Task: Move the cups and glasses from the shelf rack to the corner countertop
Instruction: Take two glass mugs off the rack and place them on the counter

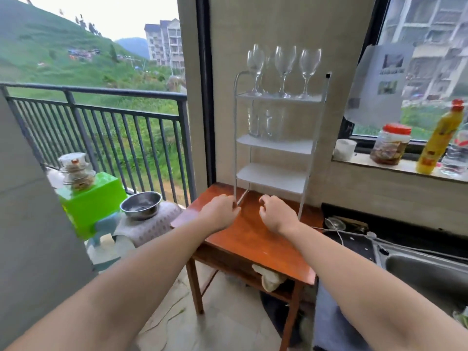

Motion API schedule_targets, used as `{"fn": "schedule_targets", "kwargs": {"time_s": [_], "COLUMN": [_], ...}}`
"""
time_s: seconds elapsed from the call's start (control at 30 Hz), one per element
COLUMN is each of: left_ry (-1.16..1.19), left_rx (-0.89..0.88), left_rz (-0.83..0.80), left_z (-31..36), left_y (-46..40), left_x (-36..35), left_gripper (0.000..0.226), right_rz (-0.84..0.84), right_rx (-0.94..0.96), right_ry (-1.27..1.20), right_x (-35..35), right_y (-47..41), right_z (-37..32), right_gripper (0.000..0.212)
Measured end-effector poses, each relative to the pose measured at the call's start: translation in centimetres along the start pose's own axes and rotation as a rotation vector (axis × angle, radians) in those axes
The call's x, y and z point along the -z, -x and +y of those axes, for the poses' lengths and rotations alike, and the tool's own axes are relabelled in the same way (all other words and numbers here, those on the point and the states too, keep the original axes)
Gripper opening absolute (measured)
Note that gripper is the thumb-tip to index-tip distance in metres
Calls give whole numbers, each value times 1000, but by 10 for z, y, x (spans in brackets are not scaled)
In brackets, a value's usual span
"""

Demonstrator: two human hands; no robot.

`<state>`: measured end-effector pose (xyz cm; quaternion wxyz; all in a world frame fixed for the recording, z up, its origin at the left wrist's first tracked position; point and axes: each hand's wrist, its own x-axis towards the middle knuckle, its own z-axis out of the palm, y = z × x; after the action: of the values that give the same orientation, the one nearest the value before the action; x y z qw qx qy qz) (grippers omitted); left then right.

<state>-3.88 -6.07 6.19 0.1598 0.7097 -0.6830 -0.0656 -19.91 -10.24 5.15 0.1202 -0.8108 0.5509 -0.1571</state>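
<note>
A white shelf rack (274,145) with several tiers stands on a brown wooden table (253,239) against the wall. Several clear wine glasses (285,69) stand upright on its top tier. Clear glass mugs (274,122) sit on the tier below; the two lower tiers are bare. My left hand (219,211) hovers at the rack's front left leg, its loosely curled fingers holding nothing. My right hand (276,214) hangs just in front of the rack's base, also loosely curled around nothing. A dark countertop (354,245) lies to the right of the table.
A steel sink (428,274) is set in the counter at right. On the window ledge stand a white cup (344,149), a red-lidded jar (391,144), a yellow bottle (440,138) and a water bottle (457,155). At left are a metal bowl (141,205) and a green box (91,201) by the balcony railing.
</note>
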Motion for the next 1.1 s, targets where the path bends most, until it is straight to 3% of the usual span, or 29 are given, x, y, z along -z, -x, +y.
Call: {"fn": "schedule_targets", "kwargs": {"time_s": [0.27,0.53,0.77,0.93,1.1], "left_ry": [36,375,624,886,1047], "left_rx": [-79,2,135,126,119], "left_rz": [-57,89,102,73,-15], "left_z": [-3,15,22,24,28], "left_y": [-138,-278,-354,-376,-383], "left_x": [-11,8,11,9,13], "left_gripper": [36,30,44,33,20], "right_rz": [115,320,366,323,283], "right_rx": [-59,-79,-220,-264,-331], "right_ry": [-78,-188,-385,-638,-922], "right_x": [23,66,68,56,64], "right_y": [-127,-253,-313,-328,-335], "right_z": [2,23,34,26,17], "right_gripper": [36,40,45,38,13]}}
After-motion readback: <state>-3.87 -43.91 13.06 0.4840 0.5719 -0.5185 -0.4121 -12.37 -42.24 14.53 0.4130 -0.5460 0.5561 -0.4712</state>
